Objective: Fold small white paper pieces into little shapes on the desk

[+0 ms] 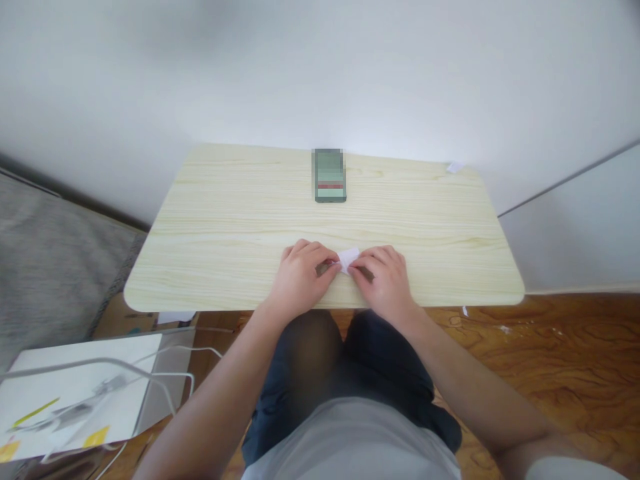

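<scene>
A small white piece of paper (pixel 349 257) is held just above or on the table, near its front edge. My left hand (pixel 303 275) pinches its left side between thumb and fingertips. On the other side, my right hand (pixel 384 275) grips the paper's right edge in the same way. Part of the paper is hidden behind the fingertips, and its folds are too small to make out. Beyond the hands lies a dark phone (pixel 330 176) with a blurred screen, flat at the back of the table.
The pale wood-grain table (pixel 220 220) stands against a white wall. A white scrap (pixel 455 167) lies at its back right corner. At lower left, white cables (pixel 165 373) cross a white box (pixel 100 373). Bits of paper (pixel 505 329) lie on the wooden floor.
</scene>
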The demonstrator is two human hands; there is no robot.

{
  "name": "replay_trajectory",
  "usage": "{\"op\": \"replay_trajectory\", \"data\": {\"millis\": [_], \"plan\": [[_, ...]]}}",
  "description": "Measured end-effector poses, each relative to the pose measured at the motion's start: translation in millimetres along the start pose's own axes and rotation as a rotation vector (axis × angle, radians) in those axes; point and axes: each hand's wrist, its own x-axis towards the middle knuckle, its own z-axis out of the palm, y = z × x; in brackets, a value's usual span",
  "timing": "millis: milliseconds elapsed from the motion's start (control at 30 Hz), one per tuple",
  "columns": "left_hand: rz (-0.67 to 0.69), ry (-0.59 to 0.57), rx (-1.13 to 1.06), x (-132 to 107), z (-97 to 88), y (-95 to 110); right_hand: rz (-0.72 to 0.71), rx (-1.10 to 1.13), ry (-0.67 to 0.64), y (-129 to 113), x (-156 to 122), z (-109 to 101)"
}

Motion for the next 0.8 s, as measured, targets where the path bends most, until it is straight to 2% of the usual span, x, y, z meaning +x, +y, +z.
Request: {"op": "replay_trajectory", "data": {"millis": [200, 800], "plan": [[-0.097, 0.006, -0.06, 5, 1.7, 2, 0.041, -0.017, 0.032, -5, -2, 1], [-0.128, -0.009, 0.055, 12, 7.6, 7, 0.069, -0.074, 0.031, -10, -2, 4]]}}
